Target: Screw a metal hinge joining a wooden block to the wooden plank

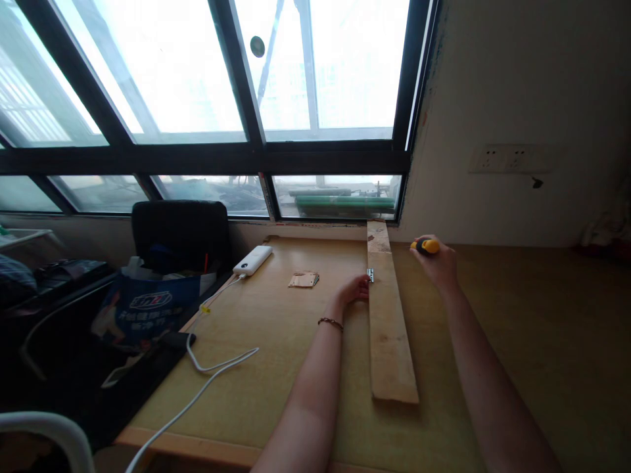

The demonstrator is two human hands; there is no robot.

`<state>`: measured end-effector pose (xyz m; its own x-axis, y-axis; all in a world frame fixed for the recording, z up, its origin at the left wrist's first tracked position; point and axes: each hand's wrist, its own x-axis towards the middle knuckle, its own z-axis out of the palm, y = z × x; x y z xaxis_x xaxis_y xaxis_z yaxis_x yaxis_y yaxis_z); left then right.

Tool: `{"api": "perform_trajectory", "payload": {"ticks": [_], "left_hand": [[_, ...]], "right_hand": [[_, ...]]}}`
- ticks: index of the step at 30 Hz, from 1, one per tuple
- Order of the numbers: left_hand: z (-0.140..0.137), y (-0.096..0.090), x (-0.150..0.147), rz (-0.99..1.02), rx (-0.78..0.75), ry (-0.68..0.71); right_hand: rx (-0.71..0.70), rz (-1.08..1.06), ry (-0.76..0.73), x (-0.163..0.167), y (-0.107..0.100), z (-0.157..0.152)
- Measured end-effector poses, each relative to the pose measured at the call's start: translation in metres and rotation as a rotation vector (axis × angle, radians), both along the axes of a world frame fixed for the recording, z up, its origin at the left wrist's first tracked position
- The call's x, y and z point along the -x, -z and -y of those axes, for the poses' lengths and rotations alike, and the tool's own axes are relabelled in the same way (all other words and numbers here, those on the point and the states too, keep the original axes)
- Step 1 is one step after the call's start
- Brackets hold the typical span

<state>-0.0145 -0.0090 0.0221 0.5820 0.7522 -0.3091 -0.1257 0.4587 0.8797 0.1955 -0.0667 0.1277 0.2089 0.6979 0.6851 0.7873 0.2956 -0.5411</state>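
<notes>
Wooden board [392,328] lies lengthwise on tabletop [296,348], far end by window [335,162]. Small metal piece [371,275] sits at its left edge — left hand [355,289] curled, fingertips holding it there. Right hand [444,264] closed round yellow-and-black tool [426,246], right of board, apart from it. Placing looks done; fastening seems left — any screws too small to tell.

Flat plank [389,328], apparent hinge [371,275] at left edge, yellow tool [430,246] to right

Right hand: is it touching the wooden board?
Apart. The head view shows a strip of tabletop between the right hand and the wooden board.
</notes>
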Motion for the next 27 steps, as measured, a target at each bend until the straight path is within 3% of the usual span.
{"api": "perform_trajectory", "payload": {"ticks": [3, 7, 10, 19, 27], "left_hand": [[0.000, 0.000, 0.000, -0.002, -0.007, 0.007], [-0.003, 0.004, -0.001, -0.006, 0.005, -0.008], [-0.005, 0.007, -0.001, 0.000, 0.010, -0.012], [-0.006, 0.007, -0.001, -0.013, 0.025, -0.014], [-0.007, 0.009, -0.001, 0.015, 0.006, -0.003]], "right_hand": [[0.002, 0.169, -0.093, -0.017, 0.035, 0.006], [0.180, 0.399, -0.200, -0.040, 0.089, 0.021], [0.268, 0.456, -0.210, -0.050, 0.111, 0.027], [0.328, 0.404, -0.259, -0.055, 0.117, 0.023], [0.358, 0.304, -0.320, -0.069, 0.135, 0.011]]}}
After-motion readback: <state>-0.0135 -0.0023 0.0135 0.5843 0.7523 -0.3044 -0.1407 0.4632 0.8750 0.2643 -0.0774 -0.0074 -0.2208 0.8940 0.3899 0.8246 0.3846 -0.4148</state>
